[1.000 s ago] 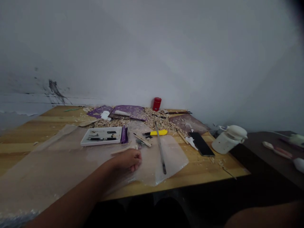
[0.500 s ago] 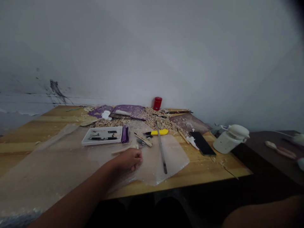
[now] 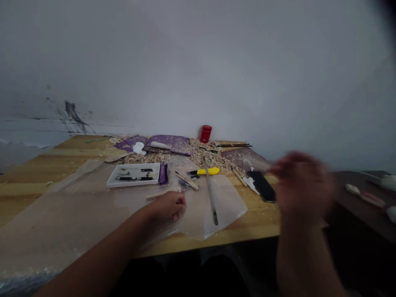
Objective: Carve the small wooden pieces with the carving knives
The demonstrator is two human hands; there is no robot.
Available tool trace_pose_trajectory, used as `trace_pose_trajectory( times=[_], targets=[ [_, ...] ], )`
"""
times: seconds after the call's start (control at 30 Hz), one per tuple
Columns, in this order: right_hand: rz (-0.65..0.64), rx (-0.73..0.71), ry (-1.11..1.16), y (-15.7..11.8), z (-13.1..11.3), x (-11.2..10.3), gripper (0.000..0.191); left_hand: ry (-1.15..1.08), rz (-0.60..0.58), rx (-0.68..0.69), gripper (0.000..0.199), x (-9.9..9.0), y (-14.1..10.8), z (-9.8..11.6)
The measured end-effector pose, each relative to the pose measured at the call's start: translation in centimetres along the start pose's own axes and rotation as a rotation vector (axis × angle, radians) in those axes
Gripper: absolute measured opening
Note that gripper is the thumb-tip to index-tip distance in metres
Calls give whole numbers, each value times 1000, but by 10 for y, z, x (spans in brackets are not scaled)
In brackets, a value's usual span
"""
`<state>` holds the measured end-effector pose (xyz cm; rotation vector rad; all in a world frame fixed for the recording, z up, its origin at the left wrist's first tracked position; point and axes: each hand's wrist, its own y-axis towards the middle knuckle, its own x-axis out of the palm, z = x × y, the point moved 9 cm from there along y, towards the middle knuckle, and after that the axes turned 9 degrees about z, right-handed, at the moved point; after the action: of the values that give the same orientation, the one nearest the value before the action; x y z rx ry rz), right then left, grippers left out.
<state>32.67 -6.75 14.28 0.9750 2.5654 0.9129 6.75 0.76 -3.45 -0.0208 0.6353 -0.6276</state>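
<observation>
My left hand [image 3: 173, 205] rests closed on the clear plastic sheet [image 3: 93, 214]; what its curled fingers hold, if anything, is hidden. Just behind it lies a pale wooden stick [image 3: 154, 195]. My right hand [image 3: 305, 187] is raised at the right, smeared by motion, in front of the white jar and beside the black phone [image 3: 262, 186]. Between the hands lie a thin metal strip [image 3: 210, 196], a yellow utility knife [image 3: 212, 170] under the strip, and a wooden-handled tool [image 3: 188, 181].
A white tray [image 3: 116, 184] with blades and a pen-like knife sits left of centre. Wood shavings [image 3: 201, 152], purple sheets [image 3: 173, 142] and a red can [image 3: 206, 134] are along the wall. A dark surface [image 3: 343, 194] with several objects adjoins at right.
My right arm has come up from the bottom right corner, and its hand now covers the white jar. My left hand stays where it was.
</observation>
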Motion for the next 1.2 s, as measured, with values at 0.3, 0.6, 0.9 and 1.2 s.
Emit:
trace_pose_trajectory(
  times=[0.3, 0.6, 0.9, 1.2],
  targets=[
    [-878, -217, -770, -109, 80, 156, 21, 530, -73, 358, 17, -12, -23, 45],
    [-996, -359, -724, -118, 64, 217, 30, 953, 322, 69, 18, -72, -3, 6],
    [-640, 97, 141, -60, 55, 205, 26, 653, 549, 257, 24, -112, -5, 70],
    [-181, 302, 499, 12, 56, 145, 21, -948, 618, 370, 26, -118, 30, 92]
  ],
)
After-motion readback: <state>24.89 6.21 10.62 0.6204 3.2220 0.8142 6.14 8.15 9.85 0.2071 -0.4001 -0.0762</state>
